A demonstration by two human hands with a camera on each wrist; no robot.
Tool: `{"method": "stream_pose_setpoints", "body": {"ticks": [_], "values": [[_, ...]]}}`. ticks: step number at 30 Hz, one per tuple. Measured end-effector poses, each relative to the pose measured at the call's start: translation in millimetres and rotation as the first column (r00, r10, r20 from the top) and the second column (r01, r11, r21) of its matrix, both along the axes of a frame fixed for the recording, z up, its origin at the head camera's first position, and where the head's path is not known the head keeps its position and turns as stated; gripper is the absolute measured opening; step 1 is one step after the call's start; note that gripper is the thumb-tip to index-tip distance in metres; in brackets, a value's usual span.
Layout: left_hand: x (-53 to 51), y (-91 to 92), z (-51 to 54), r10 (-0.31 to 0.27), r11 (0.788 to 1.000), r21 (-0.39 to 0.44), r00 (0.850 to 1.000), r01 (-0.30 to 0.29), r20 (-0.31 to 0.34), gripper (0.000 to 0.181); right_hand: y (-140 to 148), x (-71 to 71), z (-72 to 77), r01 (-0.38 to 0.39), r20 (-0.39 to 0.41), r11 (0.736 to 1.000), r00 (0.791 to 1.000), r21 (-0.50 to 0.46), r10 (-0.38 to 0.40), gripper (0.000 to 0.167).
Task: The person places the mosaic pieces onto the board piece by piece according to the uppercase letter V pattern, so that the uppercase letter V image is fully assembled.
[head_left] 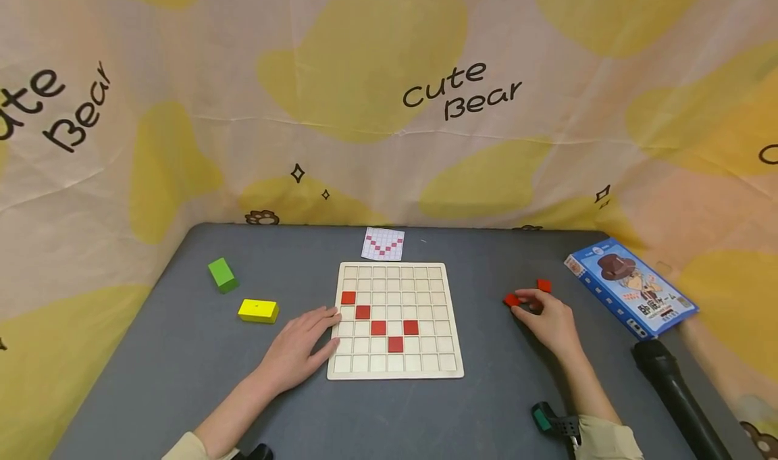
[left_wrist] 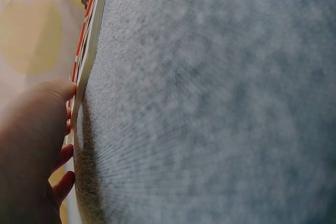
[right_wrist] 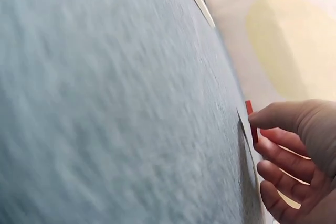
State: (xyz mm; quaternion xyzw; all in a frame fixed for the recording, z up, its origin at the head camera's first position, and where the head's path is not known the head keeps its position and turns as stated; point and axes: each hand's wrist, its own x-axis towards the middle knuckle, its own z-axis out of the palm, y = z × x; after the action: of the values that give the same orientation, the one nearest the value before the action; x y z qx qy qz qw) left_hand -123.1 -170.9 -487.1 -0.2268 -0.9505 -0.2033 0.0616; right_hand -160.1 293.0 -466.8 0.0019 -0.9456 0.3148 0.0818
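A white grid board (head_left: 425, 362) lies flat in the middle of the grey table, with several red squares (head_left: 379, 327) set in its cells, stepping down from the left and turning up once. My left hand (head_left: 299, 348) rests at the board's left edge, fingers extended; in the left wrist view the thumb (left_wrist: 60, 88) touches that edge. Right of the board, my right hand (head_left: 550, 321) pinches a small red tile (head_left: 512, 300) between thumb and fingers, low over the table. The right wrist view shows the tile (right_wrist: 249, 107) edge-on. Another red tile (head_left: 543, 286) lies just beyond the hand.
Behind the board lies a small pattern card (head_left: 383, 244) with a pink V of squares. A green block (head_left: 223, 275) and a yellow block (head_left: 258, 311) sit at the left. On the right are a blue box (head_left: 635, 284) and a black microphone-like object (head_left: 677, 392).
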Motion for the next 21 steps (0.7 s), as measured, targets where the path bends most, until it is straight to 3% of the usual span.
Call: {"method": "stream_pose_setpoints", "body": {"ticks": [10, 15, 21], "values": [[0.6, -0.2, 1.0, -0.009, 1.000, 0.011, 1.000, 0.009, -0.002, 0.045, -40.7, 2.4, -7.0, -0.084, -0.040, 0.994, 0.996, -0.072, 0.081, 0.029], [-0.1, -1.1, 0.2, -0.008, 1.000, 0.007, 1.000, 0.008, -0.006, 0.045, -63.4, 3.0, -7.5, -0.172, -0.074, 0.980, 0.983, -0.096, 0.166, 0.029], [-0.3, -0.2, -0.8, -0.005, 1.000, -0.002, 1.000, 0.005, -0.005, 0.046, -86.1, 4.4, -6.2, -0.251, -0.059, 0.963, 0.967, -0.100, 0.246, 0.029]]}}
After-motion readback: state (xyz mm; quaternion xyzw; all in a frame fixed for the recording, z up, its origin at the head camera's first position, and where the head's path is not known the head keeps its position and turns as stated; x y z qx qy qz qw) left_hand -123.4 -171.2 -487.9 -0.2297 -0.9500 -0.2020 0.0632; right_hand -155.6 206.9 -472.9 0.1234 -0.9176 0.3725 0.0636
